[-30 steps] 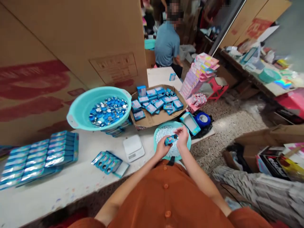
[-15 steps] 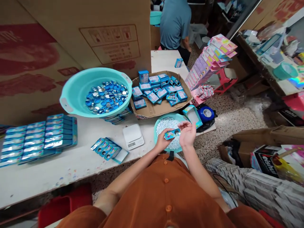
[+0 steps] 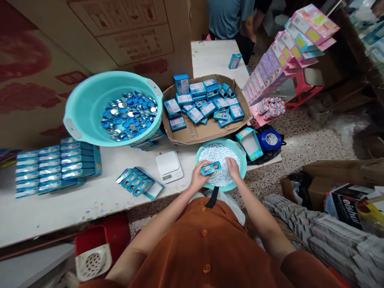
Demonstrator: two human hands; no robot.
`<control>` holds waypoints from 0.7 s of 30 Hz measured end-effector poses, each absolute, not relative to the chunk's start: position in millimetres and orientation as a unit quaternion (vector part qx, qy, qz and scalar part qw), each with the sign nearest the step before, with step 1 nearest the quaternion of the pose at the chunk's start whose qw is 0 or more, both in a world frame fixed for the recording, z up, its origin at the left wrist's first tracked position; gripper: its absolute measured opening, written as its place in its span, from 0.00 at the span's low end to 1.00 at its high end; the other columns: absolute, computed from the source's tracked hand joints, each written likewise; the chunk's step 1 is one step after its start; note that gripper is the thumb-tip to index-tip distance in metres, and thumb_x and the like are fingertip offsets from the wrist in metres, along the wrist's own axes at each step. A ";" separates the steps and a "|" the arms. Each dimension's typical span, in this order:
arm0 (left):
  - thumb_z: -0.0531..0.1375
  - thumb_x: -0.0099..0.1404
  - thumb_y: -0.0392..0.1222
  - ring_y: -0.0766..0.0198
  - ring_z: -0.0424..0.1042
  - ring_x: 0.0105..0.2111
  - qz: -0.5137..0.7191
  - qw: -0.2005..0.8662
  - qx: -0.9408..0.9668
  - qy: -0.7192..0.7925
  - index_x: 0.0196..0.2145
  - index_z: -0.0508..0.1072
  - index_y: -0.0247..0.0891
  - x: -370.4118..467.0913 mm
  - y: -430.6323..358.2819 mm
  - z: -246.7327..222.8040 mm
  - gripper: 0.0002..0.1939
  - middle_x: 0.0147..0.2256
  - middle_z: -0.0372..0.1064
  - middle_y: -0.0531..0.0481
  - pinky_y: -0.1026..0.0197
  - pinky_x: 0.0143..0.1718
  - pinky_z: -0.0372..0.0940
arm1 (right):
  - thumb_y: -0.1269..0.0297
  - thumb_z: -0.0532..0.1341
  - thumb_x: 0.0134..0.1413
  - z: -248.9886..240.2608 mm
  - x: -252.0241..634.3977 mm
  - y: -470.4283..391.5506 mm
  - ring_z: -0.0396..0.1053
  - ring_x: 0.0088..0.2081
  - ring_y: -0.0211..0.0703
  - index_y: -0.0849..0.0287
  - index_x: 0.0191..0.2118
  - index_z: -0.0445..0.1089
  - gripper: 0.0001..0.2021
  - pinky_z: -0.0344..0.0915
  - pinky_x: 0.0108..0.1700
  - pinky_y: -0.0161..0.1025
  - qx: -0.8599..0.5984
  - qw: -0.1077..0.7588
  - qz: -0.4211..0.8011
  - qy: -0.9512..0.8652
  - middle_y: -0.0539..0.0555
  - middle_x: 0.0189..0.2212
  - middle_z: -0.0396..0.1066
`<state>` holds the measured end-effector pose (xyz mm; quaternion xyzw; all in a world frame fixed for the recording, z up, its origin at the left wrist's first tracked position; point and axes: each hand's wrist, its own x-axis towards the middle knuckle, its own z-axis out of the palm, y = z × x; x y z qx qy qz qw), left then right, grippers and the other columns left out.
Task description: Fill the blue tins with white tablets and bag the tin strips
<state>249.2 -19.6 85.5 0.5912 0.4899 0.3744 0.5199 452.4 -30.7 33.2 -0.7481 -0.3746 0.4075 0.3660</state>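
My left hand (image 3: 197, 176) grips a small blue printed box (image 3: 211, 168) with a round hole in its face, holding it over the near left part of a turquoise basin (image 3: 243, 171). White pellets (image 3: 220, 154) fill this basin. At its right side my right hand (image 3: 233, 168) is down at the pellets, its fingers curled; what they pinch, if anything, is hidden. Left of the basin sits a white digital scale (image 3: 169, 166). Several blue boxes with round holes (image 3: 135, 182) lie beside an open blue carton (image 3: 154, 190).
A larger turquoise basin (image 3: 70, 104) holds blue and silver caps (image 3: 132, 116). A cardboard tray (image 3: 195, 137) carries many blue boxes. Stacked blue boxes (image 3: 60, 166) stand at left, an open carton (image 3: 250, 145) and blue tape roll (image 3: 270, 139) at right. A person (image 3: 228, 20) sits beyond the table.
My right hand has turned from an open palm beside the box to curled fingers down at the pellets. My left hand has moved slightly left with the box. The view has shifted.
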 end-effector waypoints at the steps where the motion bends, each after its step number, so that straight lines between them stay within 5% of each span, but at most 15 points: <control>1: 0.66 0.52 0.38 0.56 0.69 0.47 0.370 0.504 0.602 0.496 0.42 0.72 0.40 243.2 -18.2 86.5 0.18 0.44 0.70 0.46 0.52 0.51 0.62 | 0.47 0.55 0.52 19.8 456.2 -28.1 0.64 0.48 0.51 0.59 0.39 0.71 0.20 0.58 0.54 0.48 -0.751 0.324 0.378 -0.435 0.60 0.42 0.70; 5: 0.65 0.55 0.39 0.58 0.70 0.44 0.361 0.467 0.609 0.530 0.42 0.71 0.41 223.4 -16.0 90.9 0.16 0.41 0.69 0.47 0.54 0.47 0.64 | 0.52 0.54 0.57 -18.1 449.2 -8.0 0.58 0.55 0.53 0.62 0.52 0.65 0.23 0.53 0.58 0.48 -0.742 0.230 0.291 -0.559 0.64 0.51 0.64; 11: 0.64 0.56 0.40 0.59 0.70 0.44 0.370 0.450 0.605 0.543 0.42 0.71 0.41 215.1 -20.3 103.3 0.15 0.42 0.68 0.47 0.55 0.48 0.64 | 0.52 0.54 0.57 -39.0 418.1 -5.9 0.61 0.50 0.52 0.62 0.49 0.65 0.20 0.55 0.54 0.44 -0.734 0.187 0.299 -0.580 0.63 0.46 0.67; 17: 0.64 0.56 0.39 0.59 0.69 0.45 0.380 0.454 0.602 0.536 0.43 0.70 0.41 217.2 -21.0 105.7 0.15 0.43 0.68 0.47 0.54 0.49 0.64 | 0.52 0.57 0.55 -22.7 421.9 -26.1 0.66 0.37 0.45 0.55 0.34 0.69 0.12 0.58 0.40 0.38 -0.723 0.163 0.402 -0.538 0.53 0.33 0.71; 21: 0.64 0.55 0.38 0.59 0.69 0.45 0.387 0.456 0.603 0.529 0.43 0.70 0.41 219.4 -19.6 102.1 0.16 0.43 0.68 0.47 0.54 0.50 0.63 | 0.50 0.61 0.48 -8.5 421.9 -23.2 0.61 0.25 0.39 0.56 0.20 0.64 0.17 0.56 0.29 0.35 -0.726 0.251 0.530 -0.358 0.48 0.17 0.62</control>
